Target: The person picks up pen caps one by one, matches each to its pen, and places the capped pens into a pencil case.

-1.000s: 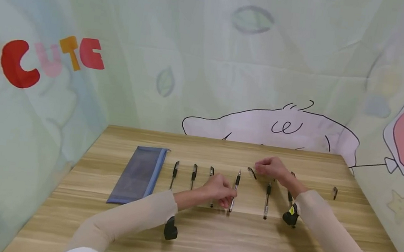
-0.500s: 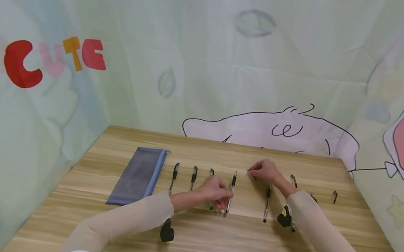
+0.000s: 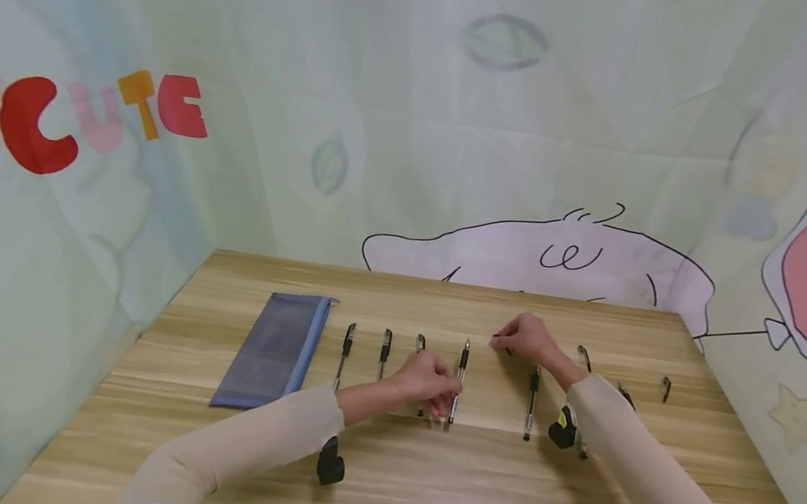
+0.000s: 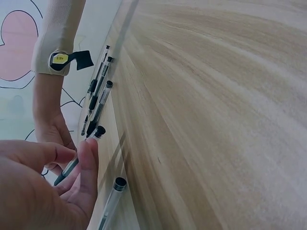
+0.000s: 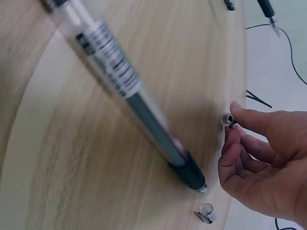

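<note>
Left hand (image 3: 427, 381) pinches a capless pen (image 3: 463, 360) by the barrel, thumb and fingers clamped on it. Pen's long axis runs away from the person, tip toward far edge of table (image 3: 374, 492). Right hand (image 3: 529, 337) pinches a small cap (image 5: 227, 119), held right of that tip, near but apart, about level with it. Right fingers are nearer the tip than left ones. Another pen (image 3: 532, 402) lies further right, roughly parallel, untouched
</note>
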{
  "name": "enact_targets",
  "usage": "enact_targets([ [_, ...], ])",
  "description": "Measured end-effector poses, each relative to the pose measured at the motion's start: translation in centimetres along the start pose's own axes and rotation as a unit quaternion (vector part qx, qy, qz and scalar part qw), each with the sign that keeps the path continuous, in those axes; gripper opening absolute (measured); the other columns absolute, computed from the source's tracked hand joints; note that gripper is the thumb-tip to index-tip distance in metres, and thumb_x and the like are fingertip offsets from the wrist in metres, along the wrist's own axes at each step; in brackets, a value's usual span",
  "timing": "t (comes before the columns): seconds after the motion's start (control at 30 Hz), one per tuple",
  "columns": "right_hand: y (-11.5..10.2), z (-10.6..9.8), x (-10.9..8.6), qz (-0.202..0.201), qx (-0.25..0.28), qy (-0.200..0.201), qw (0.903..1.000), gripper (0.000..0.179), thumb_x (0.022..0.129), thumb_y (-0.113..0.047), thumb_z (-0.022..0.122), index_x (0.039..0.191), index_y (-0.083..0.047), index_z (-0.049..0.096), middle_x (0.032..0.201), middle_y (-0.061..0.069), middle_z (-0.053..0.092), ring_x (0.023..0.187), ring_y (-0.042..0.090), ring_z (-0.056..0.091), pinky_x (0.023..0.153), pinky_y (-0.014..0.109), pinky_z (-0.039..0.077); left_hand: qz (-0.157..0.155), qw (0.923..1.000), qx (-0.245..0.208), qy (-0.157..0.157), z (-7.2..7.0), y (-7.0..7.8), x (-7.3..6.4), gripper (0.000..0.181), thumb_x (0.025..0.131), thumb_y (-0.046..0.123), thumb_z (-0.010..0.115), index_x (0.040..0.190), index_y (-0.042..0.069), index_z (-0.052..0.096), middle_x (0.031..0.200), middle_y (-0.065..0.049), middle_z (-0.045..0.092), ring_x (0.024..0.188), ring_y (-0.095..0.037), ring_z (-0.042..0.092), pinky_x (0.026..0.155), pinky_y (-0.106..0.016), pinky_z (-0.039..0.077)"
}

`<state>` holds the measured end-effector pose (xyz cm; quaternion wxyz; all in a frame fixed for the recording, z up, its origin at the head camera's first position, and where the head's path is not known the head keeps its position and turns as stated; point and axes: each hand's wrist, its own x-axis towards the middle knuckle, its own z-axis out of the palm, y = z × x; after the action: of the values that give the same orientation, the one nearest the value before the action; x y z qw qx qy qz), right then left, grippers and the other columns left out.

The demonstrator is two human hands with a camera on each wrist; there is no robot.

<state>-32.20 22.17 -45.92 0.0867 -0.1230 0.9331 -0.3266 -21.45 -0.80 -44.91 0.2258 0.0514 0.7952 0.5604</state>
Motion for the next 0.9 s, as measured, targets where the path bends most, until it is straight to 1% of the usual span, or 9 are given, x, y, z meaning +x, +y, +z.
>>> enact_targets([
  [0.13, -0.2, -0.1, -0.2, 0.000, 0.014, -0.001, 0.9999, 0.025, 0.098, -0.016, 0.069, 0.106, 0.007, 0.076, 0.084, 0.012, 0.073, 0.066, 0.011, 0.048, 0.060, 0.024, 0.040, -0.002, 1.0000, -0.003, -0.002, 0.0, 0.0, 0.0, 0.016, 0.094, 0.007, 0.069, 0.095, -0.009, 0.074, 0.070, -0.013, 0.073, 0.048, -0.011, 0.063, 0.051, -0.024, 0.058],
  [0.23, -0.5, -0.2, -0.4, 0.008, 0.033, -0.002, 0.9994, 0.029, 0.101, -0.018, 0.065, 0.111, 0.008, 0.074, 0.085, 0.011, 0.070, 0.069, 0.012, 0.047, 0.062, 0.025, 0.039, -0.004, 1.0000, -0.006, -0.001, 0.0, 0.0, 0.0, 0.016, 0.093, 0.006, 0.069, 0.094, -0.008, 0.074, 0.070, -0.013, 0.073, 0.048, -0.011, 0.062, 0.051, -0.024, 0.058],
  [0.27, -0.6, -0.3, -0.4, 0.014, 0.042, -0.003, 0.9990, 0.031, 0.101, -0.019, 0.065, 0.112, 0.008, 0.073, 0.086, 0.010, 0.070, 0.071, 0.012, 0.048, 0.063, 0.024, 0.041, -0.004, 1.0000, -0.007, -0.001, 0.0, 0.0, -0.1, 0.016, 0.093, 0.006, 0.069, 0.094, -0.008, 0.074, 0.070, -0.013, 0.073, 0.048, -0.011, 0.062, 0.051, -0.024, 0.058],
  [0.37, -0.8, -0.5, -0.6, 0.029, 0.090, -0.017, 0.9954, 0.036, 0.103, -0.024, 0.063, 0.113, 0.009, 0.072, 0.079, 0.004, 0.065, 0.071, 0.011, 0.048, 0.065, 0.025, 0.041, -0.004, 0.9999, -0.013, -0.003, 0.0, 0.0, -0.1, 0.015, 0.093, 0.006, 0.069, 0.095, -0.008, 0.074, 0.071, -0.014, 0.073, 0.048, -0.011, 0.063, 0.052, -0.024, 0.058],
  [0.53, -0.8, -0.9, -0.6, 0.032, 0.160, -0.047, 0.9856, 0.040, 0.104, -0.030, 0.061, 0.104, 0.010, 0.069, 0.069, -0.004, 0.053, 0.066, 0.011, 0.043, 0.065, 0.026, 0.039, 0.002, 0.9998, -0.018, -0.012, -0.1, 0.0, -0.2, 0.016, 0.093, 0.006, 0.070, 0.097, -0.009, 0.074, 0.075, -0.017, 0.074, 0.049, -0.010, 0.063, 0.054, -0.024, 0.059],
  [0.63, -0.8, -1.0, -0.5, 0.037, 0.194, -0.060, 0.9785, 0.039, 0.104, -0.031, 0.062, 0.100, 0.008, 0.065, 0.069, -0.005, 0.052, 0.065, 0.010, 0.043, 0.064, 0.024, 0.038, 0.008, 0.9997, -0.017, -0.017, -0.1, 0.0, -0.3, 0.016, 0.094, 0.005, 0.069, 0.098, -0.010, 0.074, 0.077, -0.019, 0.075, 0.049, -0.010, 0.063, 0.054, -0.024, 0.059],
  [0.7, -0.9, -1.0, -0.5, 0.045, 0.225, -0.066, 0.9711, 0.039, 0.104, -0.029, 0.062, 0.105, 0.010, 0.066, 0.072, -0.005, 0.056, 0.067, 0.008, 0.046, 0.065, 0.021, 0.041, 0.008, 0.9996, -0.020, -0.019, -0.2, 0.0, -0.4, 0.016, 0.094, 0.005, 0.068, 0.098, -0.010, 0.074, 0.078, -0.019, 0.075, 0.049, -0.010, 0.063, 0.055, -0.024, 0.059],
  [0.8, -1.3, -1.1, -0.6, 0.061, 0.267, -0.066, 0.9594, 0.042, 0.103, -0.027, 0.063, 0.117, 0.013, 0.065, 0.080, -0.003, 0.064, 0.070, 0.005, 0.052, 0.067, 0.018, 0.047, 0.008, 0.9994, -0.027, -0.019, -0.2, -0.1, -0.4, 0.017, 0.094, 0.005, 0.068, 0.099, -0.010, 0.074, 0.078, -0.017, 0.075, 0.050, -0.010, 0.064, 0.055, -0.024, 0.059],
  [0.9, -1.8, -1.2, -0.7, 0.065, 0.286, -0.059, 0.9543, 0.047, 0.102, -0.027, 0.065, 0.124, 0.014, 0.063, 0.085, -0.002, 0.068, 0.073, 0.005, 0.056, 0.071, 0.018, 0.052, 0.011, 0.9993, -0.032, -0.017, -0.2, -0.2, -0.3, 0.017, 0.093, 0.006, 0.069, 0.100, -0.009, 0.074, 0.079, -0.016, 0.076, 0.052, -0.010, 0.065, 0.056, -0.024, 0.060],
])
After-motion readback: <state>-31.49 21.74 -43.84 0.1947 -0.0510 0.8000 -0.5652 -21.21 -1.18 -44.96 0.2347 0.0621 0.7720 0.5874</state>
